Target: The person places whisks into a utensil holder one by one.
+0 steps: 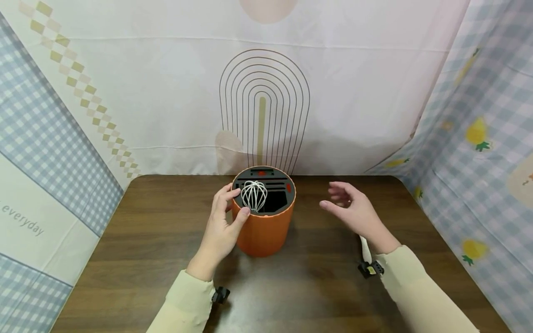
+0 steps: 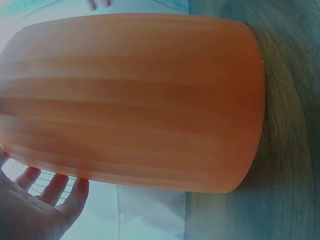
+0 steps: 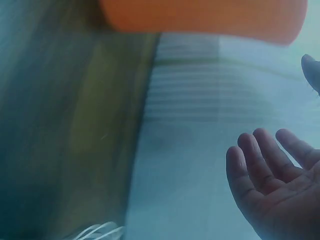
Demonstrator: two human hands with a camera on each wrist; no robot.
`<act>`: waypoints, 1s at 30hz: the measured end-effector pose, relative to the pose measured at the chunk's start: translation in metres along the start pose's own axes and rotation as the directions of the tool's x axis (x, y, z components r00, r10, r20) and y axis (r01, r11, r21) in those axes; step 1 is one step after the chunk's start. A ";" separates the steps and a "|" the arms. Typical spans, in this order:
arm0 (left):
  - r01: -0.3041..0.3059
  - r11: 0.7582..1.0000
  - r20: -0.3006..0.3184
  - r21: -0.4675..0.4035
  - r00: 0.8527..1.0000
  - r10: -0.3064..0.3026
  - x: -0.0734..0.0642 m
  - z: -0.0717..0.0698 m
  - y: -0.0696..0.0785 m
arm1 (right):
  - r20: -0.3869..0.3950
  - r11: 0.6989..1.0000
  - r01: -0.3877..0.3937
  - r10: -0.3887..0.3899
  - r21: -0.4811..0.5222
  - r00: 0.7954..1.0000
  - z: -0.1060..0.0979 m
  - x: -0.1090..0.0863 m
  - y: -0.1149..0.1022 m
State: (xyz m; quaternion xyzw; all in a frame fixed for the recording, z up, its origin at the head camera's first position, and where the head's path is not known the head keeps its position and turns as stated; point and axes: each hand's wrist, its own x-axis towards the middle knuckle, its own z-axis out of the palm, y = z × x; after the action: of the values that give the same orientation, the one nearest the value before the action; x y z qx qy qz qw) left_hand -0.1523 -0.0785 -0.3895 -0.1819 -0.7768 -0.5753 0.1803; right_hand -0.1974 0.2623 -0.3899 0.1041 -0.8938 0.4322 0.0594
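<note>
An orange ribbed utensil holder (image 1: 264,236) stands upright on the table, its dark slotted top (image 1: 276,186) showing red pieces. A whisk (image 1: 254,196) rises from an opening in that top, its pale wire loops uppermost; its lower part is hidden inside. My left hand (image 1: 220,226) touches the holder's left side at the rim, thumb at the front and fingers farther back. The left wrist view shows its fingers (image 2: 75,200) fairly straight against the orange wall. Apart from the holder, to its right, my right hand (image 1: 354,208) hovers with relaxed fingers and holds nothing.
The holder stands on a brown wooden table (image 1: 325,277), close to a patterned cloth backdrop (image 1: 175,101). A whitish strip (image 1: 365,249) shows beside the right wrist. Thin white loops (image 3: 100,231) appear at the right wrist view's bottom edge, mostly cut off.
</note>
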 end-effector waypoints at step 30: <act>-0.002 1.000 0.004 0.007 1.000 0.002 0.000 0.000 -0.001 | 0.081 0.845 -0.523 0.517 0.109 0.852 -0.029 -0.036 0.115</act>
State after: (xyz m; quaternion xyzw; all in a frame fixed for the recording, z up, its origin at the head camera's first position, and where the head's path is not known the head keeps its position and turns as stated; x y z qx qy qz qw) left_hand -0.1523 -0.0786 -0.3901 -0.1833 -0.7791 -0.5719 0.1798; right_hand -0.1898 0.3597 -0.4663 -0.1277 -0.8605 0.4852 -0.0885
